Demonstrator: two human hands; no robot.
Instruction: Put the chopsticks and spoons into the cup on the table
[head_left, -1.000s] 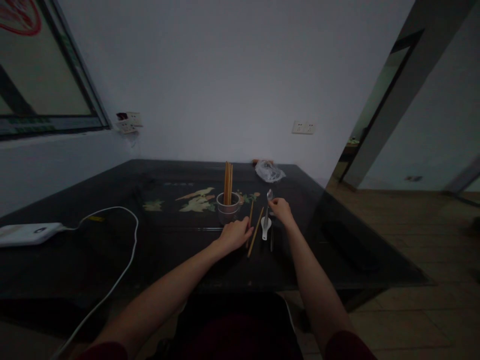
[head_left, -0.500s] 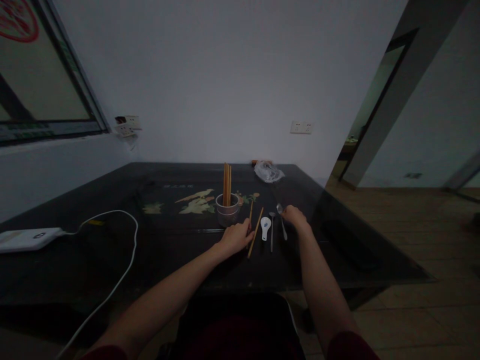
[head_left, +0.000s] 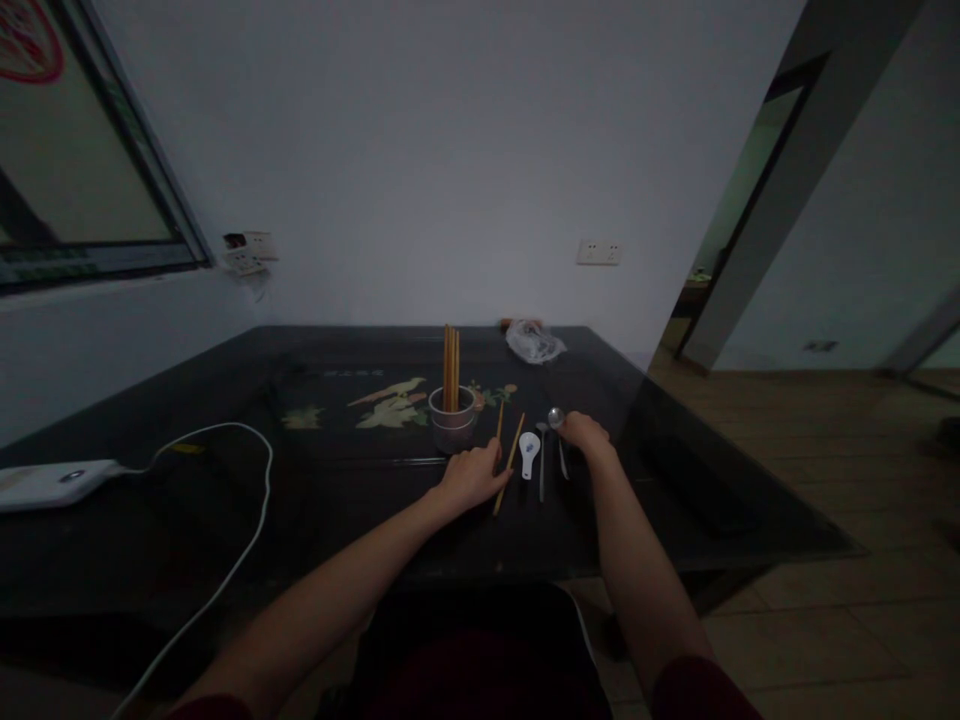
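Observation:
My left hand [head_left: 472, 474] rests low on the table, its fingers closed over one wooden chopstick [head_left: 501, 418], whose lower part is hidden beneath it. The thumb reaches to a second chopstick [head_left: 517, 440], lying slanted just to the right. My right hand [head_left: 587, 434] pinches a metal spoon [head_left: 555, 418], bowl pointing away from me and handle slanting down below the fingers. Between the hands lie a white soup spoon [head_left: 529, 450] and a thin long-handled metal spoon [head_left: 542, 468], side by side. A metal cup [head_left: 452, 432] holding several upright chopsticks [head_left: 451, 368] stands beyond my left hand.
The dark table [head_left: 375, 545] carries a painted bird-and-flower pattern. A crumpled plastic bag [head_left: 534, 342] lies at the back edge. On the left is a white power bank [head_left: 56, 482] with a white cable [head_left: 264, 500]. A dark flat object [head_left: 697, 485] lies on the right.
The spoon in my right hand has turned, so its bowl shows more fully and less of the handle is seen. My left thumb has spread slightly from the fingers. The view has shifted a little.

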